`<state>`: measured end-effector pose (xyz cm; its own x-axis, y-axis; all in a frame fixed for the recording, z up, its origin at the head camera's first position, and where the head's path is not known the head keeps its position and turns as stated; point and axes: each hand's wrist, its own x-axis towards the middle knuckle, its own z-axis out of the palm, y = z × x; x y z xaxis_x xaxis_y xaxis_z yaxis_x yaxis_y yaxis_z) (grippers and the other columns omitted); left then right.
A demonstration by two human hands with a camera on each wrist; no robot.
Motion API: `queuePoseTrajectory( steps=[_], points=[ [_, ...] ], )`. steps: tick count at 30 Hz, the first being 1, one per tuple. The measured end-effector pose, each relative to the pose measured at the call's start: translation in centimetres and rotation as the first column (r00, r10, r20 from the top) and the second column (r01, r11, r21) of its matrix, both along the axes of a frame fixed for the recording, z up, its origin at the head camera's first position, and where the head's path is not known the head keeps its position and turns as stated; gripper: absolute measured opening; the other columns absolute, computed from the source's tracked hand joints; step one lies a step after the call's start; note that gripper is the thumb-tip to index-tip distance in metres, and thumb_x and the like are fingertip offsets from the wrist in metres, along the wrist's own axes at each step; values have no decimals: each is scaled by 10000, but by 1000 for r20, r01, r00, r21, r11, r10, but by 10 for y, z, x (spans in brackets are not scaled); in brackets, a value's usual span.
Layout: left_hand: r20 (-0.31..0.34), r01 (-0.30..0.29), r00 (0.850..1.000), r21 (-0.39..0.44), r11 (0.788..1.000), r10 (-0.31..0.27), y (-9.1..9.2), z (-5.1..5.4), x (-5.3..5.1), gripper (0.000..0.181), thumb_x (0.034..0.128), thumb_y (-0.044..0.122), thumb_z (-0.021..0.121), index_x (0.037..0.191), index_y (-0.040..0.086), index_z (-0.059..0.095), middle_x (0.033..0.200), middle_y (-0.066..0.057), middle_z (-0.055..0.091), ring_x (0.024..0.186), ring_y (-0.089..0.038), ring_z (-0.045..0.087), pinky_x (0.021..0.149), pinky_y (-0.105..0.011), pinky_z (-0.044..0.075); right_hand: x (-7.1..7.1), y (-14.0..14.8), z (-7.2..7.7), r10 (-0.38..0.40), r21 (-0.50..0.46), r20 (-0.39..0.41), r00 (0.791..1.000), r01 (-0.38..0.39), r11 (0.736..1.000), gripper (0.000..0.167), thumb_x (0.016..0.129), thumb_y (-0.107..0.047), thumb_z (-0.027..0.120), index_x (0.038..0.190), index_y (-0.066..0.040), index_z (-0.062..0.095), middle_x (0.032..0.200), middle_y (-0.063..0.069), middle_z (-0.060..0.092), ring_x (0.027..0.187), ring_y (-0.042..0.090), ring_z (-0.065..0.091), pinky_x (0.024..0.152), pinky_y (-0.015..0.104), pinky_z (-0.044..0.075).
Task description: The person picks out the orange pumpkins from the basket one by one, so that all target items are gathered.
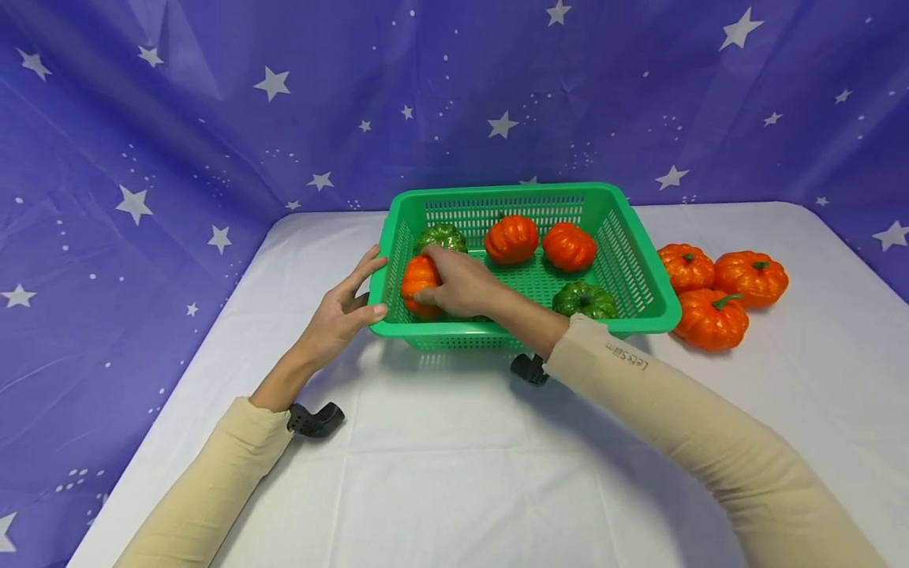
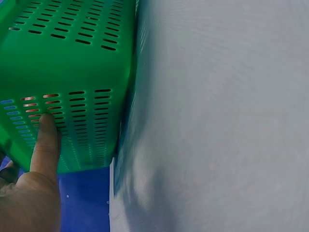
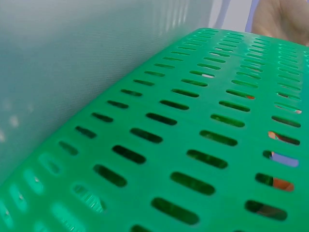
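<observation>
In the head view my right hand (image 1: 461, 282) reaches into the green slotted basket (image 1: 525, 325). It grips a toy orange pumpkin (image 1: 419, 285) by the left wall. My left hand (image 1: 339, 319) touches the basket's left end from outside, fingers and thumb spread and fairly straight. In the left wrist view one extended finger (image 2: 46, 145) presses the slotted wall. Also inside the basket lie a green pumpkin (image 1: 442, 237) at back left, two orange pumpkins (image 1: 511, 239) at the back, and another green pumpkin (image 1: 585, 300) at front right. Only the basket's outer wall (image 3: 231, 140) fills most of the right wrist view.
Three orange pumpkins (image 1: 710, 319) sit together on the white tablecloth (image 1: 440, 465), just right of the basket. Behind the table hangs a purple cloth (image 1: 440, 102) with white stars. A black wrist-camera mount (image 1: 316, 420) sticks out below the left sleeve.
</observation>
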<state>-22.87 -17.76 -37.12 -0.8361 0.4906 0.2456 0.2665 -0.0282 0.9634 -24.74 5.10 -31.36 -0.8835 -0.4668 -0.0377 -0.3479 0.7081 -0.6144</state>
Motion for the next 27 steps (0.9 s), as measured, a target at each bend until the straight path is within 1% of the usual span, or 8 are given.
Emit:
queuePoseTrajectory(
  steps=[3,6,9,12,17,21,27],
  points=[
    [5,5,1000,4,1000,-5,0,0,0,713,923,74,568,1567,75,261,1643,82,59,1417,-428,241,995,-269,435,0,1,0,-22,-42,-25,999,21,999,631,921,-258,704,1439,-28,427,1236,105,586,1038,247,574,880,395,491],
    [5,3,1000,-2,1000,-3,0,0,0,711,927,85,572,1567,80,262,1643,86,62,1415,-430,244,994,-268,437,1,3,1,-66,-74,-43,997,62,995,677,901,-293,723,1447,-22,427,1246,99,593,1034,241,584,880,395,498],
    [3,0,1000,-9,1000,0,0,0,-1,712,929,94,576,1568,81,262,1642,89,63,1412,-432,250,987,-269,443,2,4,2,-96,-112,-59,994,89,990,666,887,-314,733,1421,-23,461,1220,93,608,1002,231,597,851,382,509],
    [3,-1,1000,-12,1000,1,0,0,-1,714,928,96,575,1568,82,261,1642,91,62,1409,-434,256,982,-266,448,4,6,3,-102,-159,-63,993,91,983,634,887,-313,731,1393,-18,488,1190,90,615,971,220,602,816,363,517],
    [8,5,1000,-5,1000,-5,0,0,0,716,927,79,569,1570,75,252,1643,88,59,1402,-438,266,978,-265,453,7,8,5,-94,-237,-42,995,82,968,625,896,-307,715,1396,-11,484,1178,79,610,952,200,600,787,342,525],
    [11,7,1000,-5,1000,-7,0,0,0,714,931,81,565,1572,83,251,1643,92,58,1404,-439,262,974,-271,457,8,9,6,-103,-253,-42,994,89,963,620,884,-334,718,1389,-42,510,1171,54,623,949,181,597,786,334,522],
    [-2,3,1000,-17,1000,-3,0,0,-1,705,933,81,556,1571,86,255,1644,86,59,1428,-418,216,993,-268,434,11,16,9,-123,-257,-56,991,104,961,627,867,-383,719,1385,-80,536,1171,38,638,973,173,595,803,348,518]
  ],
)
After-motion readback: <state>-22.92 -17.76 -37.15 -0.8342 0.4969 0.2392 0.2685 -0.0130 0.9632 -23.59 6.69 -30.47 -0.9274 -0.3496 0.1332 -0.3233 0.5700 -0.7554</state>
